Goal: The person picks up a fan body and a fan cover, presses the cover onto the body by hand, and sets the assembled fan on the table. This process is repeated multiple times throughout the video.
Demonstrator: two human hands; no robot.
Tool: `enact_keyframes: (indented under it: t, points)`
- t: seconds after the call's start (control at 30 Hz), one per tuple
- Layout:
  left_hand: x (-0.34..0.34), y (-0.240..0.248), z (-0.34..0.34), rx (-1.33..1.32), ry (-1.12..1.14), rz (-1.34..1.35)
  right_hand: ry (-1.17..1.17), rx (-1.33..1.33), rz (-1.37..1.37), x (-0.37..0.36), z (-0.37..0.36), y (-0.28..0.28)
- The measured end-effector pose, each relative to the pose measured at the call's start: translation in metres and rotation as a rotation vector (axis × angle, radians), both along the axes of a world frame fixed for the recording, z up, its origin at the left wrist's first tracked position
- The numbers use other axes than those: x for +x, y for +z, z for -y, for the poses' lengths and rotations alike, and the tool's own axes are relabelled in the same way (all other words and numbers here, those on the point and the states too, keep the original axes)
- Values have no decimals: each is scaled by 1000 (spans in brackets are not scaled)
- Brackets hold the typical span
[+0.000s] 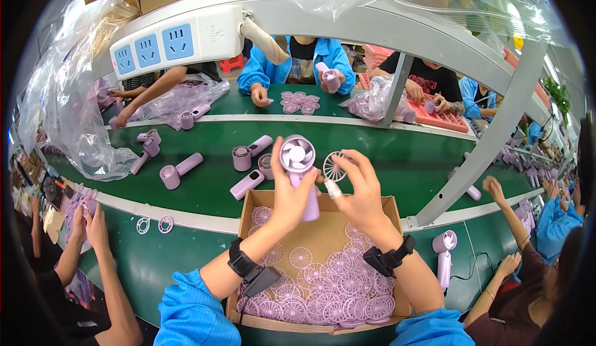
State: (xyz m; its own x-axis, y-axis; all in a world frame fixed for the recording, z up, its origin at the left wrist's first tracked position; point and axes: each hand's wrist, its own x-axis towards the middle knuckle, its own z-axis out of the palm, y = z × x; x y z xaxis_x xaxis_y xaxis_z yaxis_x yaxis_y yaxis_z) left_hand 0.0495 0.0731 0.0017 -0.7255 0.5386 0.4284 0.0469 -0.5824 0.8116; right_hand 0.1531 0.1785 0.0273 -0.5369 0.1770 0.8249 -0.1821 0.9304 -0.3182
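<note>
Viewed from my remote station: green desk (167, 271) spans the scene. Before me, an open cardboard box (282, 218), with a heap of lilac grilles (338, 296) thickest toward its lower right. Left hand (288, 195): fingers wrapped round a lilac handheld fan (297, 154), held upright over the box's far edge. Right hand (363, 195): fingers pinching one round grille (334, 166) just beside the fan's head.

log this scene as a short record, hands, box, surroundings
left hand: holding a lilac handheld fan, upright, blades showing
right hand: holding a round spoked grille beside the fan head
box: open cardboard box below the hands, with loose lilac grilles inside
beyond: more lilac fans lying on a green surface
overhead: white power strip
</note>
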Motion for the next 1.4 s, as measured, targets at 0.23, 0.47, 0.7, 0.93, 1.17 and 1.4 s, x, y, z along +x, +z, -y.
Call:
enact_keyframes:
  t: [0.23, 0.47, 0.7, 0.93, 1.17, 1.4]
  points:
    - [-9, -22, -12, -195, 66, -388, -28, 90, 26, -3, -1, -3]
    - [0, -11, -3, -366, -35, -326, -32, 150, 8, -1, -1, 2]
    - [3, -9, -2, -365, -34, -370, -42, 181, -28, -1, -1, 0]
    - [5, -13, -2, -398, -68, -381, -74, 179, 6, -1, 1, -4]
    - [11, -8, -1, -374, -143, -300, 2, 241, 17, 0, -20, -3]
    - [5, 0, 4, -208, -473, 131, 419, -688, 82, -11, -9, -17]
